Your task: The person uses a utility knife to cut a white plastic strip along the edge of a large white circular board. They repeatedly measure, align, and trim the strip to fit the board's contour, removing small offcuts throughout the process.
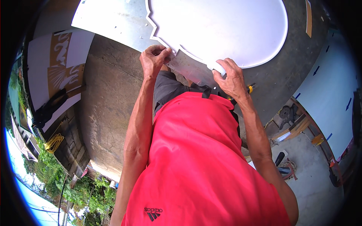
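Note:
A large white panel (222,28) with a raised rim lies at the top of the view. Its right side is rounded, and its left side runs in zigzag steps. My left hand (154,60) is closed, thumb and forefinger pinching at the white edging strip (174,51) by a stepped corner. In my right hand (232,80) is a small white bottle (217,67), wrapped by the fingers and tilted toward the panel's near rim. The fingers partly hide the bottle. A gap separates the two hands along that rim.
A pale sheet (113,22) with small white scraps lies at upper left. Near my right wrist is a yellow-and-black tool (250,89). Brown-patterned boards (60,56) and a coil of yellow cord (54,143) are at left. A light blue sheet (332,83) stands at right.

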### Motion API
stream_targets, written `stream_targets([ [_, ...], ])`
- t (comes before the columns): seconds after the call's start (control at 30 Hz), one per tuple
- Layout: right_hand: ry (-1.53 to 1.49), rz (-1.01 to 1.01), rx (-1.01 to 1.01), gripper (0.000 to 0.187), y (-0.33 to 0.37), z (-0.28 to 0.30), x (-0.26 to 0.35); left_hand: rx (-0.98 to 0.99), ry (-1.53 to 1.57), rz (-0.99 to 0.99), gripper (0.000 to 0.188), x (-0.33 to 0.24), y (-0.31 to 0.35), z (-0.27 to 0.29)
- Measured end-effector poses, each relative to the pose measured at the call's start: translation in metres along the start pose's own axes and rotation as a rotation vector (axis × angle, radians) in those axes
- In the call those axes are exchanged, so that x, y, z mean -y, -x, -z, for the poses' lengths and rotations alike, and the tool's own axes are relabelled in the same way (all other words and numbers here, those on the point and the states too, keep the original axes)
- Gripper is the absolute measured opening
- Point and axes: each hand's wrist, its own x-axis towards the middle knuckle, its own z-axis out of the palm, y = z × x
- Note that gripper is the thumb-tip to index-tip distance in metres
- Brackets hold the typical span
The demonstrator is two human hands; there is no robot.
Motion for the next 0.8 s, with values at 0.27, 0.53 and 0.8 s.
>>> stream_targets([
  [0.27, -0.853, -0.418, -0.075, 0.049, 0.017, 0.013, -0.03, -0.021, -0.043, 0.008, 0.021, -0.004, 0.0, 0.0],
  [0.53, -0.783, -0.345, -0.508, 0.036, 0.043, 0.051, -0.113, -0.025, -0.04, 0.019, 0.02, -0.005, 0.001, 0.0],
  [0.8, -0.446, -0.413, -0.777, 0.039, 0.063, 0.071, -0.194, -0.016, -0.007, -0.02, 0.021, 0.008, -0.002, 0.002],
])
